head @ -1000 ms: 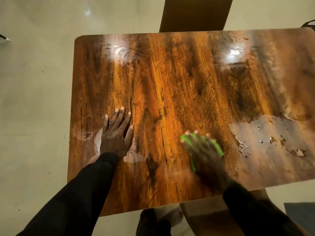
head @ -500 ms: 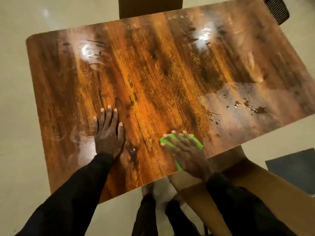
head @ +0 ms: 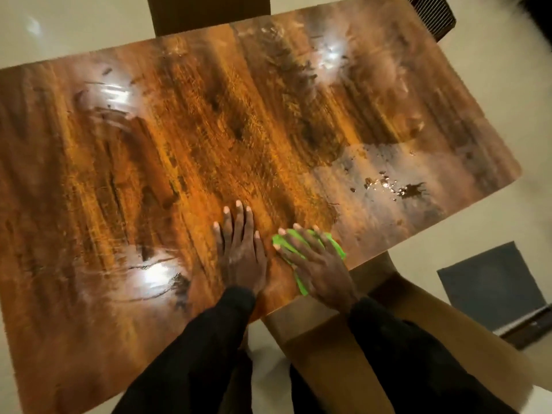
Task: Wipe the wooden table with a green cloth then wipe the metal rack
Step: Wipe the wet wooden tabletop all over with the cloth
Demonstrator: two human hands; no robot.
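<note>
Entry, head view. Table stage under way.

Change noted: over the last second the gap between the hands closed. The left hand (head: 242, 255), which had been planted well apart from the cloth, now lay just beside the right hand (head: 316, 264). The green cloth (head: 336, 246) had come back toward me and sat at the near edge of the wooden table (head: 179, 138). The view had also swung, so part of the shift was my head and not the hands.

Grip: right hand flat on the cloth, fingers straight and spread, pressing and not clutching. Left hand flat on bare wood, fingers straight, holding nothing.

Cloth: bunched under the right palm, mostly hidden. Green showed past the fingertips and in a strip along the thumb side down to the heel. I judged its long axis to follow the hand, from the near edge toward the far left, but the hidden part leaves that uncertain.

Meaning for the task: the near strip was getting its pass. The droplets (head: 388, 183) to the right looked unwiped, so the table was not finished. Rack stage not begun. A dark slatted object (head: 430, 13) stood past the far right corner, but I could not tell whether it was the rack.
</note>
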